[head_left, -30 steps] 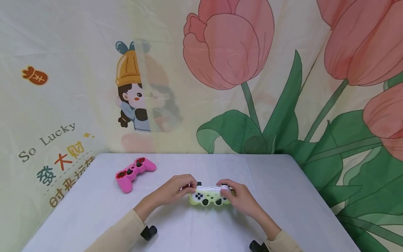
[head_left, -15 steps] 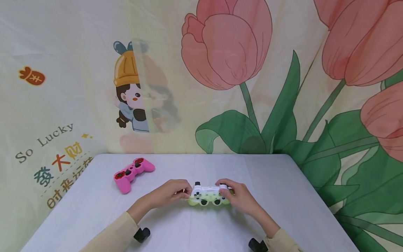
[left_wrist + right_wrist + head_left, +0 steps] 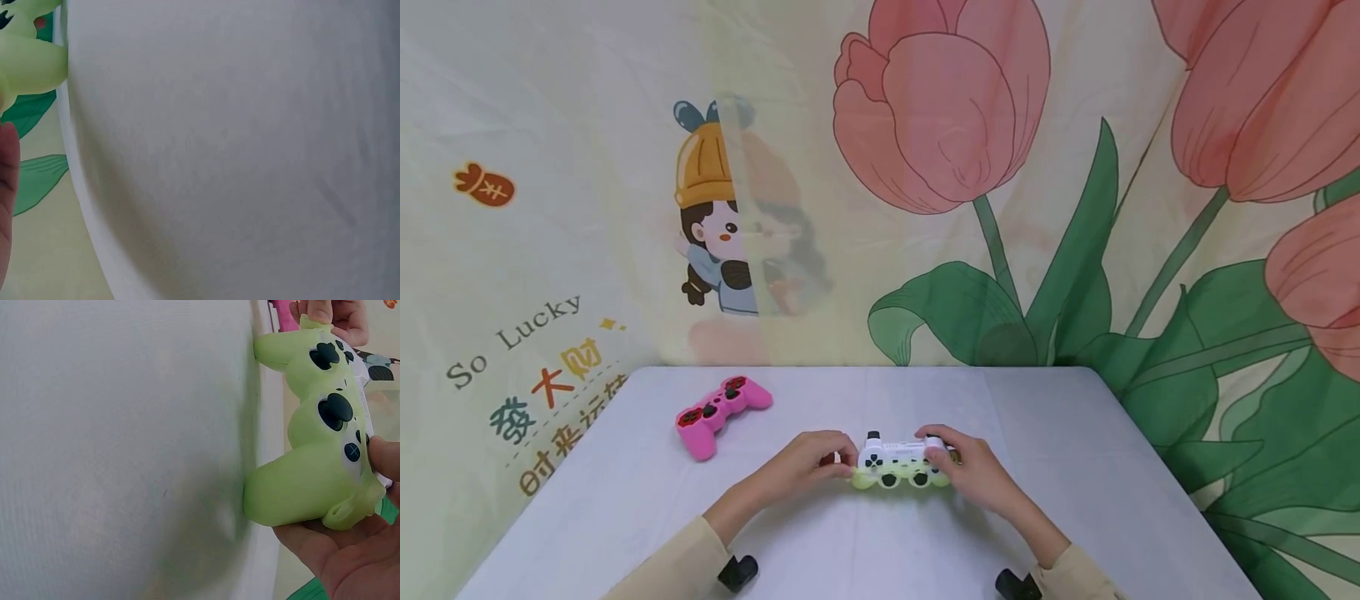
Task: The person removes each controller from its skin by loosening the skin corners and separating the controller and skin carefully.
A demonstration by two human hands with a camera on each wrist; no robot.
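A white game controller (image 3: 904, 452) with black sticks and buttons is held just above or on the table, partly covered by a light green soft sleeve (image 3: 306, 484). My right hand (image 3: 976, 468) grips its right end, thumb on the front face and fingers behind. My left hand (image 3: 811, 460) pinches an edge of the sleeve at the left end, as the right wrist view shows. The upper part of the controller is bare white. In the left wrist view, only one green grip (image 3: 34, 64) and part of a finger appear.
A pink controller (image 3: 721, 412) lies at the back left of the white-covered table (image 3: 1037, 417). Behind the table hangs a cloth backdrop (image 3: 820, 333) printed with tulips and a cartoon figure. A black wrist camera (image 3: 739, 573) sits at each cuff.
My left hand has moved down and slightly left from the controller's upper left corner to the sleeve's edge at its left side. The right hand keeps its grip.
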